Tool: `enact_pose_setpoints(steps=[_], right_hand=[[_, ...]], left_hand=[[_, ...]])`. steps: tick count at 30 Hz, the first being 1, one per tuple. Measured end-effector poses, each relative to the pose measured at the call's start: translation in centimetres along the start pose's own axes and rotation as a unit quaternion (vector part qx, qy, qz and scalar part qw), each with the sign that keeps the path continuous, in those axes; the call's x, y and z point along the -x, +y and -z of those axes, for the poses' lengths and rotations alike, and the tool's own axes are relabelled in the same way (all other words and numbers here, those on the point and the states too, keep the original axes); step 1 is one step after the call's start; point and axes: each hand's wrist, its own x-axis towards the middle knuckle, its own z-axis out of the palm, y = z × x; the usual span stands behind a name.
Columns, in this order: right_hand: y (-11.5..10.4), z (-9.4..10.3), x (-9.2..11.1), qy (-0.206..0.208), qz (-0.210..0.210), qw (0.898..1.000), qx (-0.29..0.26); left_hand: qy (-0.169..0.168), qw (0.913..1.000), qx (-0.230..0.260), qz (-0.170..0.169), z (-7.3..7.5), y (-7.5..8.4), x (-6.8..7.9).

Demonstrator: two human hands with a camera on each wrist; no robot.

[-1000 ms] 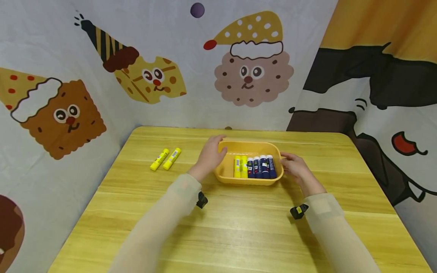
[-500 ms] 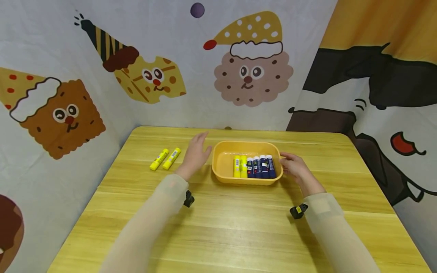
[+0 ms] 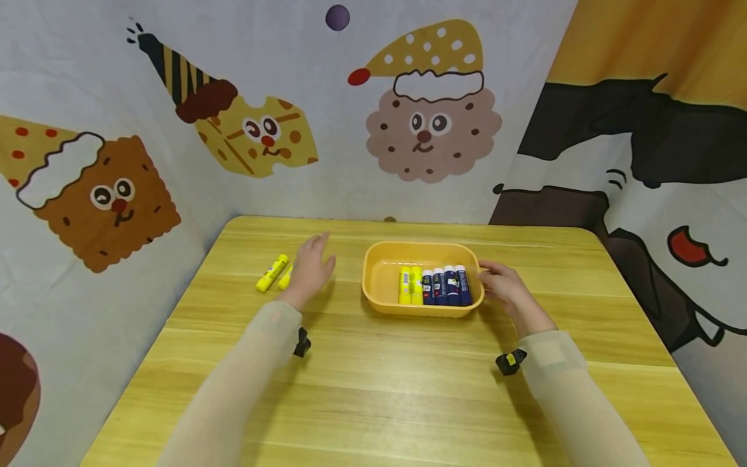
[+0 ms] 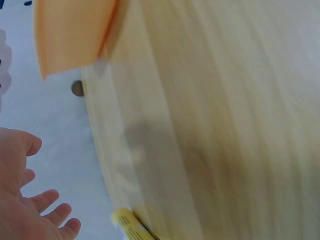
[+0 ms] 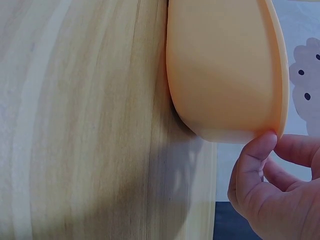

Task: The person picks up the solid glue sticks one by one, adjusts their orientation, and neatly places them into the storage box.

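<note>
My left hand [image 3: 311, 271] hovers over the left part of the table with spread fingers and nothing in its grasp. It partly hides one yellow glue stick [image 3: 285, 279]. Just left of that lies a second yellow glue stick [image 3: 272, 273]. In the left wrist view, the end of a yellow glue stick [image 4: 131, 225] shows below the fingers. My right hand [image 3: 503, 285] pinches the right end of a yellow plastic bin [image 3: 382, 282] at its rim, thumb and forefinger there in the right wrist view. Inside the bin, two yellow glue sticks [image 3: 411, 285] stand beside several dark blue ones [image 3: 446, 287] with white caps.
The wooden table [image 3: 379, 389] ends at a back edge against a cloth wall [image 3: 344, 188] printed with cartoon food. Small black cameras sit on both wrists, over the pale sleeves.
My left hand has let go of the bin's left end and moved left to the loose glue sticks. The bin has shifted slightly left. The right hand has stayed at its right end.
</note>
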Motion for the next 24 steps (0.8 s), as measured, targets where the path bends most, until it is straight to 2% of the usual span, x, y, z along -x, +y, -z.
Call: enact_pose_setpoints(steps=[6, 13, 24], right_hand=[[0.0, 0.0, -0.1, -0.004, 0.004, 1.0, 0.001], [-0.1, 0.1, 0.0, -0.001, -0.003, 1.0, 0.004], [-0.1, 0.1, 0.1, -0.004, -0.002, 1.0, 0.001]], left_hand=[[-0.011, 0.9997, -0.013, 0.016, 0.3, -1.6, 0.1], [-0.011, 0.9993, -0.001, 0.036, 0.8, -3.3, 0.3], [-0.019, 0.9954, -0.026, 0.09, 1.9, -6.6, 0.7]])
